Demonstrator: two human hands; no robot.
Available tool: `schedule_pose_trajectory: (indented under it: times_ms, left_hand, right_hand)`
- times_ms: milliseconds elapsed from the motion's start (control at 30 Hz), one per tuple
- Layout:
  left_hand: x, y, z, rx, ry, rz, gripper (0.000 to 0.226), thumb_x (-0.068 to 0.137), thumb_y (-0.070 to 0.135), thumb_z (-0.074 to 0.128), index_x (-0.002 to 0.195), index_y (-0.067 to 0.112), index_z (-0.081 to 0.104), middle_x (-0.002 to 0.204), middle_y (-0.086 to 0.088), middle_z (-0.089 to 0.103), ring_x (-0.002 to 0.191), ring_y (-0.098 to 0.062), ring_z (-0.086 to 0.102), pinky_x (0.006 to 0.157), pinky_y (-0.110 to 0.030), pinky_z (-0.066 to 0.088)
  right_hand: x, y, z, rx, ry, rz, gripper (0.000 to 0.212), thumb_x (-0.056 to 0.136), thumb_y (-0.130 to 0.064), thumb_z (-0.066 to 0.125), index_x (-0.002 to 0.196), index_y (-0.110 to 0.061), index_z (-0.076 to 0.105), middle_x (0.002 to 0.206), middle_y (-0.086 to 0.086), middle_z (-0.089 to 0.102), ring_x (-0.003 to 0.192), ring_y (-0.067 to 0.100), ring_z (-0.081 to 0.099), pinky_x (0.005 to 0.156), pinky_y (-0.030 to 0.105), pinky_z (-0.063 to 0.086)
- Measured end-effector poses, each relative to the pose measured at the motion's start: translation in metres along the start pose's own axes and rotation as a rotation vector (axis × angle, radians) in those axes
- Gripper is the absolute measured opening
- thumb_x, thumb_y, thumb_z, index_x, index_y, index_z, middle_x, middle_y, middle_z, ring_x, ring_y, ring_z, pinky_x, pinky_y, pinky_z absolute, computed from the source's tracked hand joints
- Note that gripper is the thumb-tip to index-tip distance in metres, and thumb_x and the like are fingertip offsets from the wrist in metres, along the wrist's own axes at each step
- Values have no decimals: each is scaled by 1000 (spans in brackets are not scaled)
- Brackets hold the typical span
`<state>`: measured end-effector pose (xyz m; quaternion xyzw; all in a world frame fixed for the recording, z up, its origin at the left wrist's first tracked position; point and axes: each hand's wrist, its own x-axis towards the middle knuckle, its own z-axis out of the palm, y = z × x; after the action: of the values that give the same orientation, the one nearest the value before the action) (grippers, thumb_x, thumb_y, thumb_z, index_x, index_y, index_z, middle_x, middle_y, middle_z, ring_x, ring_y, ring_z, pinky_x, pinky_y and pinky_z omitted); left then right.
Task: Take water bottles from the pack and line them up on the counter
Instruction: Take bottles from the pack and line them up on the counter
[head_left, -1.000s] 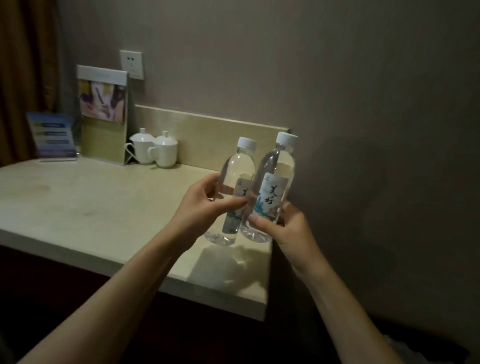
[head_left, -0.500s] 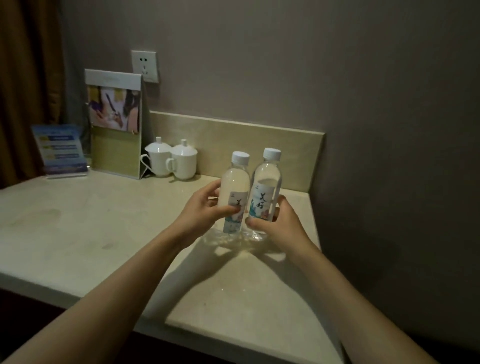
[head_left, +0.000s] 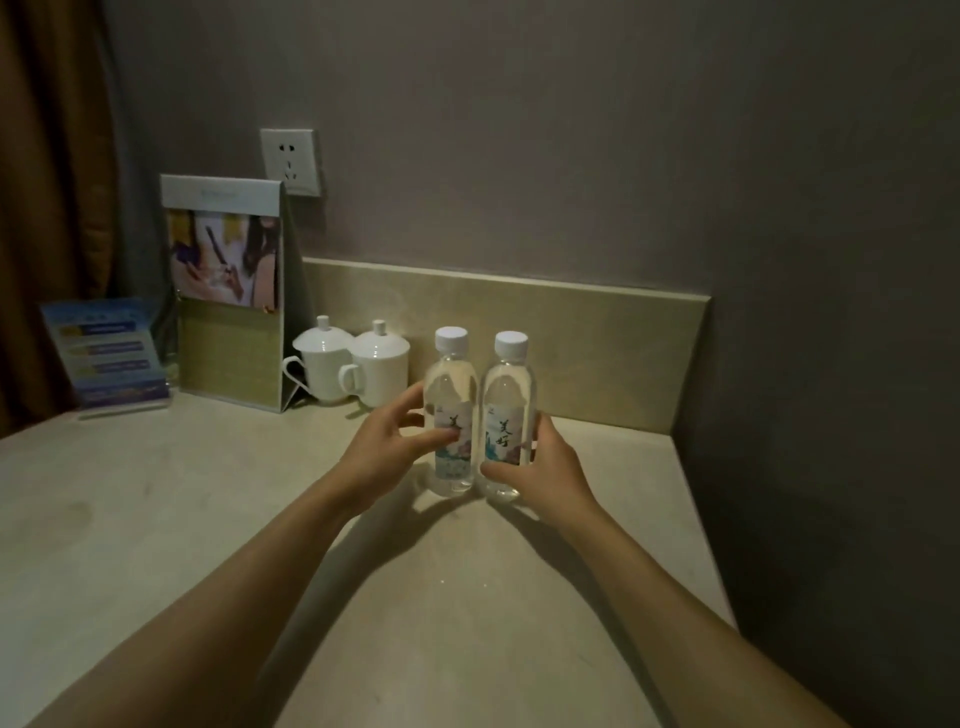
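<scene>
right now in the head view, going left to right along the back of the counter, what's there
blue leaflet stand → tall menu card → left lidded cup → right lidded cup → left water bottle → right water bottle

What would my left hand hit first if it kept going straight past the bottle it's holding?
Probably the right-hand white lidded ceramic cup, just beyond the left hand gripping the left clear plastic water bottle. Depth is unclear; the beige stone backsplash lies behind.
</scene>
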<state>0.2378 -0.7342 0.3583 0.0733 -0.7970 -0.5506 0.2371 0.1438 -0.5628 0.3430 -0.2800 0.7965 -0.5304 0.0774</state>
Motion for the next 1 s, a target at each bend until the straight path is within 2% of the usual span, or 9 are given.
schedule_pose_trajectory:
  times_ms: [233,367,433,533,600,667,733,900,1000]
  left_hand:
    - [40,-24,-22,35,-19,56,49,90,24,65,136,35,51,119,16,63,112,-6,57,91,-36,52]
    - [55,-35,-26,56,10,121,57,90,23,65,143,28,45,125,7,64,115,-11,60,94,-33,52]
    - [59,-39,-26,134,61,150,51,88,28,67,136,27,52,118,9,65,108,-10,62,86,-26,52]
    - [60,-47,-28,580,145,161,47,77,52,71,115,26,65,94,9,68,77,-3,60,59,-15,43]
    - [60,-50,-29,804,118,109,53,72,65,69,103,23,69,76,10,60,60,0,51,47,-15,33]
    - [62,-51,-28,868,91,74,54,71,68,67,95,20,69,69,11,55,55,-2,49,45,-16,31]
    - [65,-52,-25,869,92,80,51,74,65,67,93,17,69,69,8,56,56,-3,50,45,-17,30]
    - [74,-59,-26,768,53,62,43,80,54,68,105,19,69,95,0,72,79,-11,64,63,-23,49]
    - [81,-60,-27,797,35,65,39,83,52,65,100,17,70,90,-1,71,79,-15,66,69,-28,54]
  right_hand:
    - [43,-5,27,-74,60,54,61,75,-21,80,123,-24,43,125,1,62,113,24,61,94,47,53]
    - [58,-9,42,-118,124,70,58,77,-19,77,122,-24,41,125,2,59,113,23,61,93,42,53]
    - [62,-11,49,-140,164,77,61,78,-18,75,127,-22,39,130,3,52,116,23,58,91,35,52]
    - [63,-10,55,-293,207,111,64,78,-32,75,129,-18,39,129,6,41,115,25,54,95,38,50]
    - [62,-10,57,-429,224,159,66,76,-44,74,128,-17,43,127,6,43,114,25,53,96,43,50]
    - [61,-10,60,-464,242,184,65,77,-46,73,128,-17,46,124,5,49,113,25,54,94,43,51]
    - [62,-11,64,-445,263,185,62,78,-42,74,128,-15,47,124,7,53,114,26,56,94,42,51]
    - [71,-13,68,-438,269,170,60,79,-37,75,127,-12,49,126,8,53,116,26,55,95,39,49]
    - [78,-13,71,-435,280,166,59,79,-37,75,126,-12,49,126,8,53,116,25,55,93,35,47]
